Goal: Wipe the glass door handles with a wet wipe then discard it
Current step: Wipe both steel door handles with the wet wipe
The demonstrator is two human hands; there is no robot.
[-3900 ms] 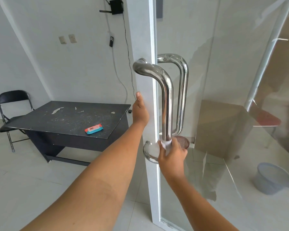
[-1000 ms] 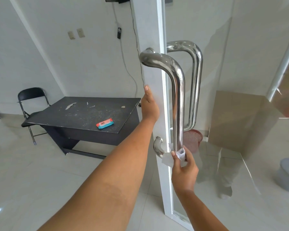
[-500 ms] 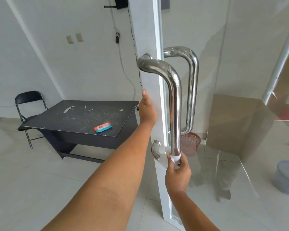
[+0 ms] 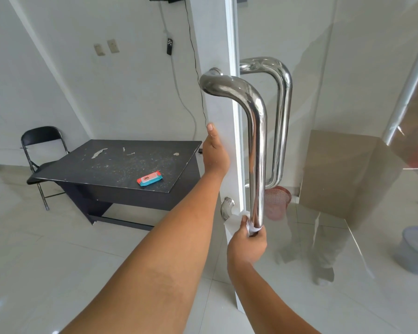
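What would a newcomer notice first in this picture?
The shiny handle on the door edge, at centre. The right hand wraps a wipe around its lower end, while the left hand steadies the door. At left, a wipes pack lies on a black table.

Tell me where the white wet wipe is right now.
In the head view, the white wet wipe is wrapped around the bottom of the near chrome door handle, pinched in the right hand, just right of the handle's lower mount.
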